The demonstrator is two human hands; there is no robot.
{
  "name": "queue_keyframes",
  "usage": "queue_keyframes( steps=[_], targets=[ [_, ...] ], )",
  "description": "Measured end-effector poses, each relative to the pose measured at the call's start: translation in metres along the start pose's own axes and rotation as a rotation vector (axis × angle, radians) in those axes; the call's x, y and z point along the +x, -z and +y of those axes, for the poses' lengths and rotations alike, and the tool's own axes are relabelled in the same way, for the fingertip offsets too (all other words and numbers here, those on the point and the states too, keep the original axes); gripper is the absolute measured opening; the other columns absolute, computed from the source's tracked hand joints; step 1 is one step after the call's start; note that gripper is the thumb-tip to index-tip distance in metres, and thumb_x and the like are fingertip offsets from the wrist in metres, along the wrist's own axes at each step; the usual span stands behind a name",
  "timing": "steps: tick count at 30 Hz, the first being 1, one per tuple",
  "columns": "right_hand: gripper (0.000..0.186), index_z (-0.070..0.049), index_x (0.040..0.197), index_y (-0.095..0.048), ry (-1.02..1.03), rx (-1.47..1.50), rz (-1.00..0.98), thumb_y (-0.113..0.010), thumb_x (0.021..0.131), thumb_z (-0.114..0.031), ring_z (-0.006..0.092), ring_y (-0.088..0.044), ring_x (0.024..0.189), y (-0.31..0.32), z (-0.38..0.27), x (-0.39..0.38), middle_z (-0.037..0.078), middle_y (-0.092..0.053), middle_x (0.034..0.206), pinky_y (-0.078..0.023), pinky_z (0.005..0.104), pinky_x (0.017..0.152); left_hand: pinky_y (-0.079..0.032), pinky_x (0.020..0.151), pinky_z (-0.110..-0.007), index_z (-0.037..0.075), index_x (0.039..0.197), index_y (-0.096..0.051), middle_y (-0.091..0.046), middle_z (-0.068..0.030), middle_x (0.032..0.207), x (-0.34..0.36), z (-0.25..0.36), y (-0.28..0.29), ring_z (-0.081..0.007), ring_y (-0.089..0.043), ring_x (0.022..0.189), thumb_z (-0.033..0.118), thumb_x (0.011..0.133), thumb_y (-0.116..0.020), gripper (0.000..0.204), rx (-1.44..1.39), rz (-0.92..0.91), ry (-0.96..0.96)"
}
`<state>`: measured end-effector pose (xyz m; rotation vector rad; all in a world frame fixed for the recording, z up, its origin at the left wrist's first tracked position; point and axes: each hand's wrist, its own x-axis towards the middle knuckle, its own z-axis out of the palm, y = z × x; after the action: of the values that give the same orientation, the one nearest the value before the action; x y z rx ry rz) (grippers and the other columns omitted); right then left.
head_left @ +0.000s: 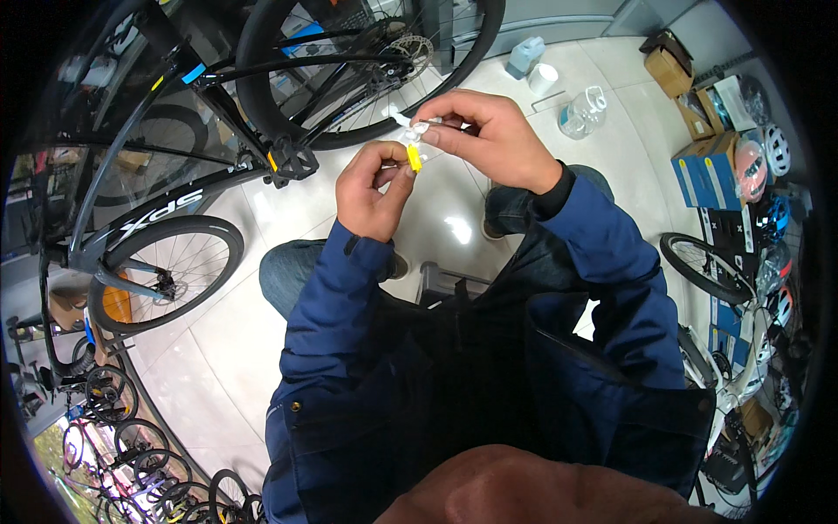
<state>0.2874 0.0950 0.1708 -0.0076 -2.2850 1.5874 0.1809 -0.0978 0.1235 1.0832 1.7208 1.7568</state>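
Fingers (434, 120) of the right hand (489, 140) pinch a small white part (417, 129), centre top of the frame, with thumb and forefinger pressed together on it and the other fingers curled above. The left hand (375, 188), just below and to the left, closes thumb and forefinger on a small yellow piece (415, 159) that hangs directly under the white part; the two pieces appear to touch, though the join is too small to make out. A thin white strip (395, 116) juts from the white part toward the upper left. Both hands are held in the air above a pale tiled floor (454, 196), and both forearms wear dark blue jacket sleeves (602, 253) that rise from the lower middle of the frame. Jeans-clad knees (292, 275) show to either side of the sleeves. A black bicycle (175, 166) fills the upper left, its pedal (295, 160) just left of the left hand and its rear wheel (367, 70) arching across the top. On the floor at upper right stand a clear plastic bottle (580, 113), a white roll (542, 79) and a blue-grey jug (525, 57). Cardboard boxes (672, 65), blue boxes (707, 166) and helmets (768, 153) line the right edge. More bicycles (113, 402) stand in a row at lower left.
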Motion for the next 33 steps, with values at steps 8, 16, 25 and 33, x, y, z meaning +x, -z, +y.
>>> queue_keyframes(
  steps=[8,16,25,33],
  targets=[
    [0.020,-0.005,0.109,-0.071,0.171,-0.285,-0.094,-0.071,0.089,-0.006,0.0224,-0.063,0.080,0.006,-0.003,-0.001,0.009,-0.066,0.094,-0.050,0.0301,0.069,-0.057,0.087,-0.031,-0.003,0.108,-0.061,-0.064,-0.0133,0.104,0.004,0.010,0.009,-0.0198,-0.068,0.093,-0.004,0.090,-0.065,0.019,0.370,-0.076,-0.153],
    [0.020,-0.005,0.109,-0.071,0.146,-0.330,-0.200,-0.070,0.089,-0.007,0.0248,-0.065,0.080,0.015,0.002,-0.004,0.009,-0.068,0.095,-0.051,0.0319,0.069,-0.056,0.082,-0.030,-0.002,0.103,-0.064,-0.067,-0.0130,0.096,0.000,0.012,0.010,-0.0219,-0.070,0.086,-0.007,0.083,-0.069,0.021,0.419,-0.134,-0.197],
    [0.020,-0.005,0.109,-0.071,0.088,-0.422,-0.263,-0.070,0.089,-0.008,0.0247,-0.065,0.079,0.019,0.004,-0.006,0.010,-0.069,0.095,-0.051,0.0317,0.069,-0.057,0.081,-0.030,-0.002,0.100,-0.066,-0.068,-0.0128,0.093,0.000,0.012,0.007,-0.0220,-0.070,0.084,-0.007,0.081,-0.070,0.020,0.442,-0.153,-0.177],
    [0.023,-0.006,0.110,-0.073,-0.039,-0.246,-0.135,-0.073,0.090,-0.017,0.0237,-0.067,0.078,0.011,0.009,-0.003,0.012,-0.070,0.089,-0.053,0.0308,0.070,-0.057,0.084,-0.028,-0.003,0.100,-0.066,-0.069,-0.0097,0.095,-0.001,0.006,0.006,-0.0151,-0.069,0.085,-0.006,0.083,-0.071,0.018,0.361,-0.053,-0.096]
  ],
)
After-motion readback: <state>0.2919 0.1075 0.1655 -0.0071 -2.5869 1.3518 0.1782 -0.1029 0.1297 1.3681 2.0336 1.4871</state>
